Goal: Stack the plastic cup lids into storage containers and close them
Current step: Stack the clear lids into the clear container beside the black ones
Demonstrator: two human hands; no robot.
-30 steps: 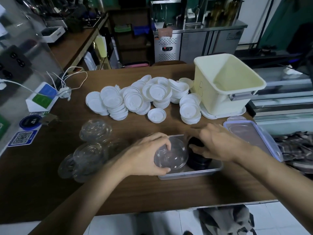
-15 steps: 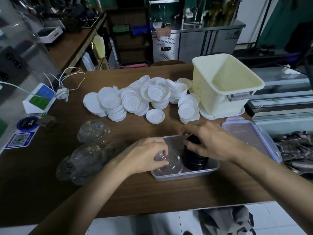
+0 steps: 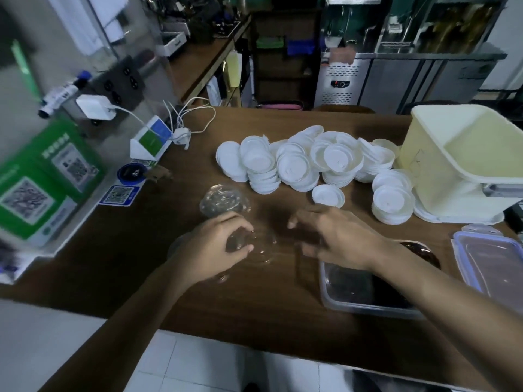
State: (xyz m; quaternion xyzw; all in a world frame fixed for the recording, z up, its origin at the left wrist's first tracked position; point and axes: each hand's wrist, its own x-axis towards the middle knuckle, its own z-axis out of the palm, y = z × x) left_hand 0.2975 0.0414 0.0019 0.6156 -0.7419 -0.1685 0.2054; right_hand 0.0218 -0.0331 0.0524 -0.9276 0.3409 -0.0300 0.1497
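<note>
My left hand point(image 3: 218, 244) curls its fingers and thumb round a clear dome lid point(image 3: 263, 247) on the wooden table, left of the clear storage container point(image 3: 328, 292). My right hand point(image 3: 336, 236) hovers beside it with fingers spread and holds nothing; it looks blurred. The container holds a clear lid and a stack of black lids point(image 3: 424, 250), partly hidden by my right forearm. Another clear dome lid point(image 3: 223, 200) lies just behind my left hand. A heap of white cup lids point(image 3: 297, 165) spreads across the middle of the table.
A cream plastic bin point(image 3: 467, 171) stands at the right, on its lid. The container's blue-rimmed flat lid point(image 3: 492, 258) lies at the right edge. QR-code signs point(image 3: 36, 188), a charger point(image 3: 93, 107) and white cables point(image 3: 192, 120) crowd the left side.
Both hands left the container and moved left to the clear dome lids. The clear lid my left hand held now lies in the container. The view swung left.
</note>
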